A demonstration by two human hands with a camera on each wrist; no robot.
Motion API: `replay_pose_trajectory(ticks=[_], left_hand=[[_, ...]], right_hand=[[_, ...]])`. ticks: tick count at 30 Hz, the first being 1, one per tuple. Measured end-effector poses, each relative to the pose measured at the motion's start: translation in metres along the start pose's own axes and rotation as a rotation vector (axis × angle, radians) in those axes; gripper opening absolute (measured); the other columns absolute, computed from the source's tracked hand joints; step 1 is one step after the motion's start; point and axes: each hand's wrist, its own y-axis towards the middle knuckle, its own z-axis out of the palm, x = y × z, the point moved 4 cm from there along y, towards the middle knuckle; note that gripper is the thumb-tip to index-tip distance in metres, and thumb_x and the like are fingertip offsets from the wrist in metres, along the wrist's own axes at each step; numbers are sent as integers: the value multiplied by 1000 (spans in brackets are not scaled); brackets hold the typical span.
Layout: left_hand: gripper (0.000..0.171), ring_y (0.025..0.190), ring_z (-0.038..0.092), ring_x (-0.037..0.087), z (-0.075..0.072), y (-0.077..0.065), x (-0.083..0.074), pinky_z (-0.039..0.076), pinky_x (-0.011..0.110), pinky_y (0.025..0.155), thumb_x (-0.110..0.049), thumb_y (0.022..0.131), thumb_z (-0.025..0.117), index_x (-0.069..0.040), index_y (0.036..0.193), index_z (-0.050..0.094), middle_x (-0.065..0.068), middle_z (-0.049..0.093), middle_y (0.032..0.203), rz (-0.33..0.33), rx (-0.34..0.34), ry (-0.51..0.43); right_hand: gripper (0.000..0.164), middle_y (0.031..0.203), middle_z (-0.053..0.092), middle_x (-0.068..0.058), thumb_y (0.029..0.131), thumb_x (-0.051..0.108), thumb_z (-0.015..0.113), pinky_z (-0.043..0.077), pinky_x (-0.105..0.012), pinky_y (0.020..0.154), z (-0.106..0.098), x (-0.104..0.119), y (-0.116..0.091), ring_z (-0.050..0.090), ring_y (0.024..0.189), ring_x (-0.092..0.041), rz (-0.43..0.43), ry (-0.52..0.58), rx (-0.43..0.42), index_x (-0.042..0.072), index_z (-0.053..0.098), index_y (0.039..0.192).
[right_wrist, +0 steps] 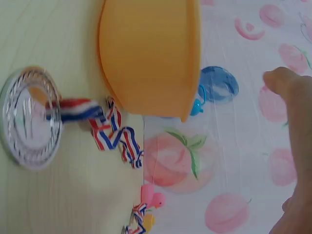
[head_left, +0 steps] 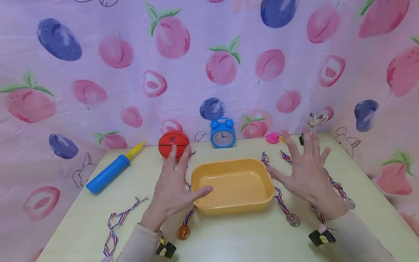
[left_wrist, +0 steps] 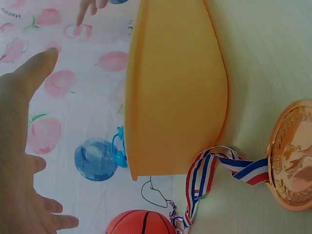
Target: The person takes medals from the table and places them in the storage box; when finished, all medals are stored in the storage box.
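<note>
A yellow plastic basin [head_left: 232, 209] stands at the middle of the table, and nothing lies in it. My left hand [head_left: 173, 185] hovers by its left end with fingers spread, the thumb overlapping the rim in the head view. Past the right end is my right hand [head_left: 304, 169], also spread and holding nothing. A gold medal [head_left: 183, 232] on a striped ribbon lies left of the basin, its ribbon running beside the basin wall. On the right lies a silver-looking medal [head_left: 292, 219], with another medal [head_left: 349, 203] farther right, its ribbon passing behind my right hand.
A red basketball [head_left: 168, 140], a blue alarm clock [head_left: 223, 136], a pink toy duck [head_left: 272, 138] and a small trophy cup [head_left: 315, 119] stand along the back. At left lie a blue hand pump [head_left: 108, 174] and a ribbon [head_left: 112, 233]. A fruit-print cloth [head_left: 183, 72] hangs behind.
</note>
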Motion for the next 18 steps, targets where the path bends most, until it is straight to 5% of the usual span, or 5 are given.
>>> replay_pose_trajectory(ticks=[6,9,13,18], left_hand=[[102,162,39,38,-5,-11,10,46,75,116,-61,91,84,-35,175,32,4,32,180,-50,-16,-279],[90,154,50,32,0,-19,17,52,66,116,-45,94,88,-32,170,41,1,45,171,-77,-22,-406],[84,147,58,34,13,-29,26,57,58,113,-40,95,89,-31,167,46,3,49,166,-165,13,-530],[83,141,63,36,28,-39,31,60,55,111,-42,92,93,-34,163,51,5,52,163,-247,55,-605]], right_hand=[[113,183,11,-19,98,37,86,33,-87,115,-29,-34,-14,21,164,-53,44,232,-97,29,10,180],[109,182,22,-15,99,20,87,40,-48,130,-39,-59,-26,32,162,-47,62,382,-131,32,15,179],[112,180,30,-6,95,-1,87,40,-4,112,-44,-92,-47,42,158,-18,71,559,-132,34,20,178],[114,167,43,1,88,-22,80,45,-5,108,-42,-125,-70,51,141,0,28,695,-135,21,24,178]])
